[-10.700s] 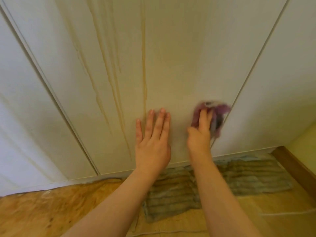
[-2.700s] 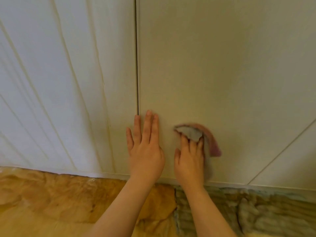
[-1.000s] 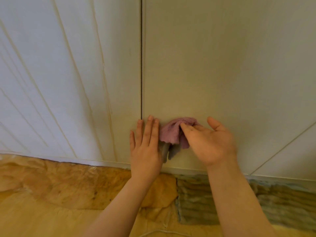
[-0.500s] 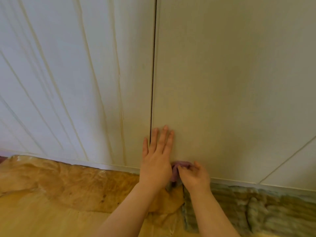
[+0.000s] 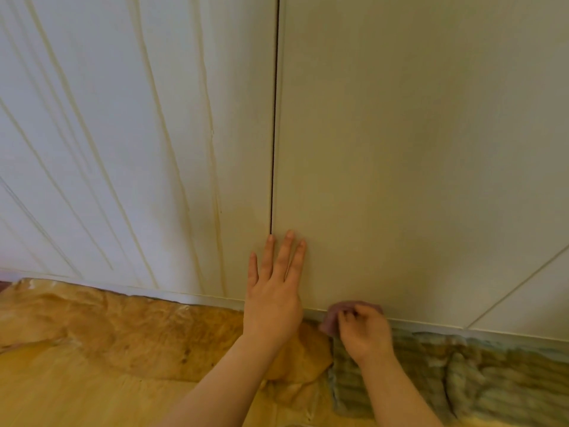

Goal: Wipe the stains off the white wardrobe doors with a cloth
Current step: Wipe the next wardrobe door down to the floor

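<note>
A person's left hand (image 5: 272, 300) presses flat, fingers straight, on a white wardrobe door (image 5: 415, 155) streaked neighbour aside, while the right hand (image 5: 365, 332) clutches a purple cloth (image 5: 334, 317) at the door's bottom edge, just beside the left.

The left door (image 5: 123, 149) and right door (image 5: 415, 149) meet at a gap (image 5: 274, 118). The left hand (image 5: 274, 291) lies flat across the foot of that gap, mostly on the right door. The right hand (image 5: 365, 331) is to its right and lower, at the right door's bottom edge, holding the cloth (image 5: 334, 315) against it. Stains (image 5: 212, 149) run down the left door. On the floor (image 5: 61, 389) before the doors, a sheet (image 5: 123, 328) lies left and a towel (image 5: 446, 371) right, meeting below the hands. A third door (image 5: 538, 297) stands far right.
</note>
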The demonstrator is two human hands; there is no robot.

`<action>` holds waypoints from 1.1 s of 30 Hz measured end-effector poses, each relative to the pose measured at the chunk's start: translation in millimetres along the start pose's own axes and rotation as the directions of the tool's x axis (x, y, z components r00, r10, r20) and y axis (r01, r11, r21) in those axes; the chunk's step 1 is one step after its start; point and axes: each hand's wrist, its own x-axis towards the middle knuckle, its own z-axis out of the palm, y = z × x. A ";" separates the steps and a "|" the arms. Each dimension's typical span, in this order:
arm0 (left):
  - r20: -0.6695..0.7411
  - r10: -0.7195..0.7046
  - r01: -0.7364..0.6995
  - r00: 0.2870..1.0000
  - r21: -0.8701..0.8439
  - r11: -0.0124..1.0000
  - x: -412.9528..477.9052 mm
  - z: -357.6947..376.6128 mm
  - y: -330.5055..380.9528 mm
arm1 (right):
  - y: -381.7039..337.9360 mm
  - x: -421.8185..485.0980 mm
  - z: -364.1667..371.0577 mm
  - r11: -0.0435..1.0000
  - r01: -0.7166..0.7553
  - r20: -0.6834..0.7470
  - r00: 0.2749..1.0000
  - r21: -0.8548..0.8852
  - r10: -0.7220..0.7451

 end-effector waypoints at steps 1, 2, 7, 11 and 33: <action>0.003 0.008 -0.008 1.000 0.000 1.000 -0.5 -0.9 -1.4 | 13.8 0.6 4.0 0.999 -0.039 0.009 0.999 -0.022 0.039; 0.006 0.008 -0.008 1.000 -0.005 1.000 -1.1 -0.4 -3.5 | 27.5 1.6 8.7 0.996 -0.079 0.011 0.997 -0.049 0.080; 0.023 0.008 -0.008 1.000 0.006 1.000 -5.6 7.2 -16.2 | 62.4 -3.1 27.1 0.980 -0.194 0.076 0.977 -0.047 0.198; -0.018 -0.026 0.026 0.999 -0.007 1.000 -2.2 0.2 -11.4 | 21.4 -9.1 24.3 0.993 -0.107 0.039 0.994 0.042 0.105; 0.053 0.145 -0.147 0.988 0.030 0.989 -5.1 29.3 68.8 | -124.1 2.3 -37.5 0.939 0.345 -0.076 0.936 -0.014 -0.345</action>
